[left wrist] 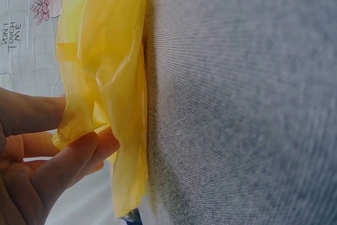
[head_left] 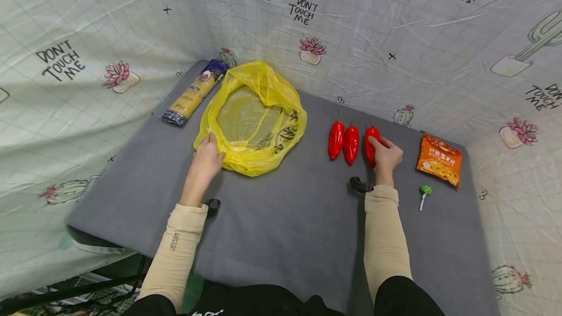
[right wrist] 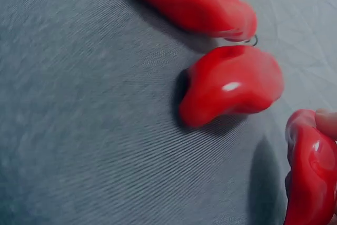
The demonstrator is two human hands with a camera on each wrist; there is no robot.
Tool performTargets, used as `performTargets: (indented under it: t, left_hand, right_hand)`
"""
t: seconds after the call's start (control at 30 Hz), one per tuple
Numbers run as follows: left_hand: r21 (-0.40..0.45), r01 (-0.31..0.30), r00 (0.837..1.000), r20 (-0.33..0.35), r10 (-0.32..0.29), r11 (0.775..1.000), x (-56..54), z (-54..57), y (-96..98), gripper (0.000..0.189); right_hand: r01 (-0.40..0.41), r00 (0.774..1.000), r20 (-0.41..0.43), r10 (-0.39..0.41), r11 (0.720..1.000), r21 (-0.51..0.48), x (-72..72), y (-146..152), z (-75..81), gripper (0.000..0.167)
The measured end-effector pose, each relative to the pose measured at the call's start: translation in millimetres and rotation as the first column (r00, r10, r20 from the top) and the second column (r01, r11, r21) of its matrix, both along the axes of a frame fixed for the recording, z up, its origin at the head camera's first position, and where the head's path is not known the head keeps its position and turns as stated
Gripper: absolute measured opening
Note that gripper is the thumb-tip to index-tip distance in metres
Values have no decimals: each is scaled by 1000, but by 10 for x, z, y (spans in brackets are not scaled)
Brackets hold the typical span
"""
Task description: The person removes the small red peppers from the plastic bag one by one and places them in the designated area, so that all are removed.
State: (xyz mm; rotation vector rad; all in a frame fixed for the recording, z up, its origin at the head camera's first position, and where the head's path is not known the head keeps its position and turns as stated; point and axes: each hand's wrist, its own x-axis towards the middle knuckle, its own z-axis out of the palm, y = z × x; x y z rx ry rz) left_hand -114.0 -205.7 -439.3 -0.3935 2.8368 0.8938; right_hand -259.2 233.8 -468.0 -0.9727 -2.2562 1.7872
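Note:
A yellow plastic bag (head_left: 281,150) stands open-mouthed on the grey table, its rim spread in a ring. My left hand (head_left: 208,157) pinches the bag's near left rim; in the left wrist view the thumb and fingers (left wrist: 68,169) have the yellow film between them. Three glossy red chili peppers are right of the bag: a left pepper (head_left: 335,140), a middle pepper (head_left: 351,145) and a right pepper (head_left: 371,135). My right hand (head_left: 386,156) holds the right pepper. In the right wrist view this held pepper (right wrist: 311,175) is raised off the cloth, its shadow beside it.
Behind the bag's left side lies a long blue and yellow packet (head_left: 195,92). At the table's right are an orange snack bag (head_left: 440,160) and a green lollipop (head_left: 425,190) with a white stick. A patterned curtain (head_left: 351,28) borders the table's back and sides.

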Motion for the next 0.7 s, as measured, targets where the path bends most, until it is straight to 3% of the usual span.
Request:
performTargets:
  t: [0.3,0.7]
  left_hand:
    - [-6,-2,1000,10,2,1000,3,3,20,70]
    - [4,7,1000,13,-7,1000,3,-4,20,70]
  right_hand:
    - [19,997,-77,-12,996,85,18,-13,-171,60]
    - [33,995,-96,-10,968,247,2,-66,-271,60]
